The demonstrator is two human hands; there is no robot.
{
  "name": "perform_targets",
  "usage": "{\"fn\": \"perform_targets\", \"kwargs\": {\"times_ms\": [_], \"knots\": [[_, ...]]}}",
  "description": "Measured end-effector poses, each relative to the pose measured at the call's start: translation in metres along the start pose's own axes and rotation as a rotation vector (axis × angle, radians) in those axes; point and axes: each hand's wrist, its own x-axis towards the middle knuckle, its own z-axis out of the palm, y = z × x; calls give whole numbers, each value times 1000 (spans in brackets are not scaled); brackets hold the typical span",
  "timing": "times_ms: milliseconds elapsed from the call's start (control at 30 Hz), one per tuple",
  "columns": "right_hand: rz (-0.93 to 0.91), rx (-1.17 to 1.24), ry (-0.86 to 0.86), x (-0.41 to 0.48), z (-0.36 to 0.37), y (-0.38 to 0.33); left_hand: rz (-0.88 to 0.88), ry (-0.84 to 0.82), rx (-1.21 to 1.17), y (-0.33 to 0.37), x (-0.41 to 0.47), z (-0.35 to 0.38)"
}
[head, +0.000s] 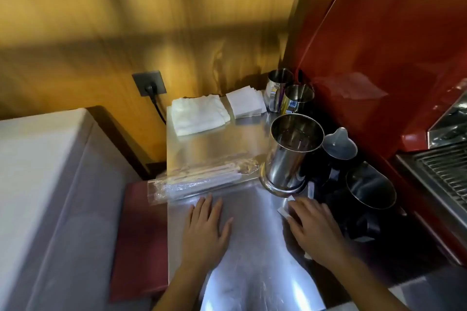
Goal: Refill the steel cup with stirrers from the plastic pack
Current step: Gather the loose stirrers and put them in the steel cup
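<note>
Steel counter (pixel 227 141) holds the plastic pack (pixel 199 180) beside the steel cup (pixel 290 154), both hands flat, fingers spread.

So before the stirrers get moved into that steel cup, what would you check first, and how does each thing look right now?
1. Both hands free: left hand and right hand lie flat on the steel counter, holding nothing. Ok.
2. Plastic pack close to the left hand: ok.
3. Pack opened: cannot tell.
4. Steel cup upright, mouth clear: ok.
5. Cup stable: its base sits where the counter steps down; cannot tell.
6. Room beside cup: dark pitchers crowd its right. Not ok.
</note>
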Motion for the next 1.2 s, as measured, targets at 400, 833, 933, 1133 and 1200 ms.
{"fn": "perform_targets", "kwargs": {"times_ms": [400,833,933,1133,1200], "knots": [[98,-13,-208,17,10,-1,20,66,6,-5,4,6],[86,-178,-415,51,6,-16,4,51,10,-5,4,5],[63,-126,-441,58,1,-19,7,50,3,-5,5,5],[92,146,-347,79,-34,-24,-1,65,-5,-5,4,5],[75,226,-262,84,-52,-28,-1,67,-5,-4,4,5]]}}
